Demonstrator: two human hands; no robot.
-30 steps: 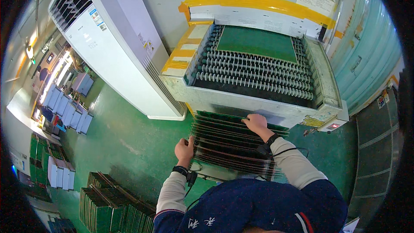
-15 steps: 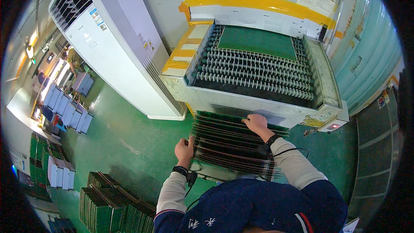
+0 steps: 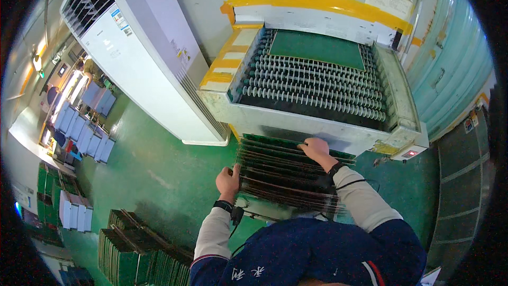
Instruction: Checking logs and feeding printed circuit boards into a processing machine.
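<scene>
In front of me several thin green circuit board panels (image 3: 280, 178) stand on edge in a row, their upper edges copper-brown. My left hand (image 3: 228, 182) is closed at the left end of the row, its thumb along the panel edges. My right hand (image 3: 316, 149) is closed over the top edge of a panel near the far side of the row, fingers curled down. Beyond them, one green panel (image 3: 317, 50) lies flat on the rollers (image 3: 312, 92) of a conveyor machine, toward its far end.
The machine's front wall (image 3: 307, 124) stands just past the row. A tall white air conditioner (image 3: 143, 58) is to the left. More upright panels (image 3: 119, 257) are racked at lower left. Dark cabinet-like panels (image 3: 460, 180) stand at right. People and stacked pale boards are far left.
The flat panel on the rollers has shifted slightly farther from me. The upright panels look bunched differently, their edges closer together. Both hands stay in nearly the same places.
</scene>
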